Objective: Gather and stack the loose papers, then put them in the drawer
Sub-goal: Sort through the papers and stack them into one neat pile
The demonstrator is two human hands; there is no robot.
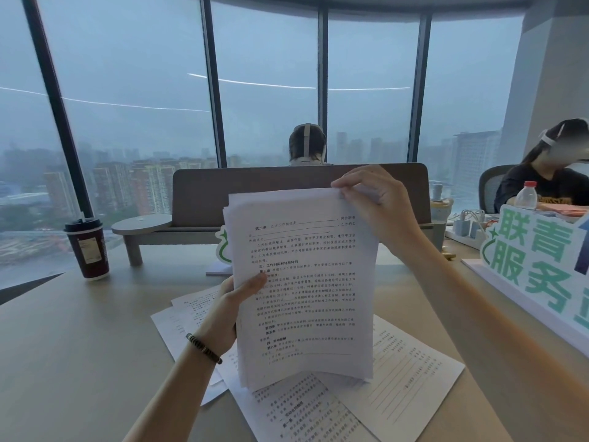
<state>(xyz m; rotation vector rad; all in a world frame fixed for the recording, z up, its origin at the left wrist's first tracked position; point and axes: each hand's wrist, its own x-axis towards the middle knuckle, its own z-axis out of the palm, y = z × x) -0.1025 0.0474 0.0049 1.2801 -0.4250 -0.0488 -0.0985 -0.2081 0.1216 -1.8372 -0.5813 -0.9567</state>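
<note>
Matt white printed paper stack [306, 282], smooth matt beige desk [79, 346], glossy paper cup [89, 250], clear plastic bottle [526, 196]

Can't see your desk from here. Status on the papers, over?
Both hands on the stack: left hand grips its side, right hand pinches the top corner. Loose sheets remain on the desk. No drawer in view.

Arms: both forearms are showing bare up to the lower edge of the picture, with no sleeve reaching into view.
Left wrist: it is wearing a beaded bracelet [204, 348] of dark round beads, with a few lighter beads mixed in along the strand.
Left hand [237, 301]: it is wearing no ring or glove, just past the bracelet.
Right hand [371, 199]: it is showing bare, with nothing worn at the wrist.
</note>
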